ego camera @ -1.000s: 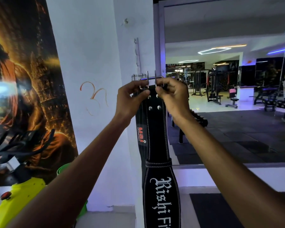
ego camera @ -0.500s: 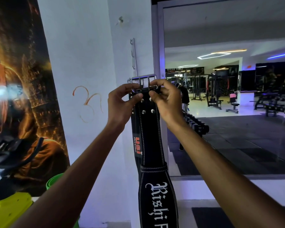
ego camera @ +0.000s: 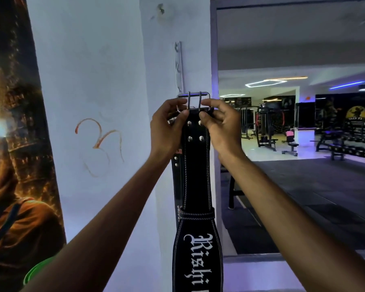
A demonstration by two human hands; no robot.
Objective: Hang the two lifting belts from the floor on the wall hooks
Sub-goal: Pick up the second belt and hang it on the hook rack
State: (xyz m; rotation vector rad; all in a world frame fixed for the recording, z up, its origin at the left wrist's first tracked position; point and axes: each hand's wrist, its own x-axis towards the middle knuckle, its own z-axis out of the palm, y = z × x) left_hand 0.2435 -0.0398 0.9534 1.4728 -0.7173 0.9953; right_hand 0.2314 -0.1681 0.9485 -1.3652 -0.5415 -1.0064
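Note:
A black lifting belt (ego camera: 197, 175) with white lettering hangs straight down against the white pillar. Its steel buckle (ego camera: 195, 98) is raised to the bottom of a vertical metal hook rail (ego camera: 179, 66) on the pillar. My left hand (ego camera: 169, 127) pinches the buckle's left side and my right hand (ego camera: 219, 125) pinches the right side at the belt's top. A second black belt (ego camera: 175, 169) with a red logo hangs behind the first, mostly hidden. Whether the buckle sits on a hook is hidden by my fingers.
A large dark poster (ego camera: 15, 144) covers the wall at left, with a green tub (ego camera: 37, 275) below it. A big mirror (ego camera: 303, 144) at right reflects gym machines and benches. An orange scribble (ego camera: 99, 142) marks the pillar.
My hands and the buckle stay at the foot of the hook rail. The view has shifted so the pillar and belt fill more of the frame, and the yellow machine has left view.

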